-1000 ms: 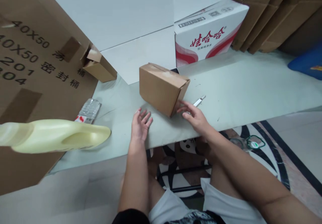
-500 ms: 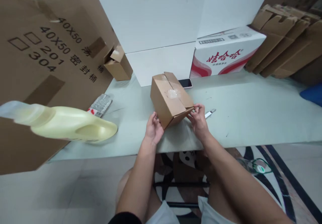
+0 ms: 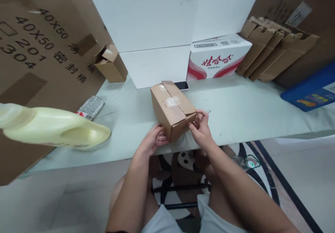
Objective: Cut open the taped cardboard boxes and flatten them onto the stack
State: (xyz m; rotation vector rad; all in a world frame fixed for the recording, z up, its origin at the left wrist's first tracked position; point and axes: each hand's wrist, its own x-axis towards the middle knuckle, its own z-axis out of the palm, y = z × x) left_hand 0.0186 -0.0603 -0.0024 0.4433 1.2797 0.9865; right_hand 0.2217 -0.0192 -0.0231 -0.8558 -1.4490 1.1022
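Note:
A brown cardboard box point(image 3: 172, 104) sits at an angle on the table in front of me, its top flaps folded over and a patch of clear tape point(image 3: 172, 102) across the seam. My left hand point(image 3: 154, 139) is at the box's lower left side, fingers curled against it. At the right front corner, my right hand point(image 3: 201, 127) grips the box edge between thumb and fingers. Behind the box lies a phone point(image 3: 181, 85), partly covered by it. The white cutter-like tool by my right hand is almost wholly hidden.
A pale yellow bottle point(image 3: 60, 126) stands at the left, near a silvery packet point(image 3: 91, 107) and a small open carton point(image 3: 112, 65). At the back are a white-and-red carton point(image 3: 217, 60) and folded cardboard point(image 3: 269, 51). A blue container point(image 3: 311, 90) is at the right.
The view has shifted to the right, showing more of the blue container. The box has turned slightly, and my right thumb now presses on its front face. My left hand has curled in lower.

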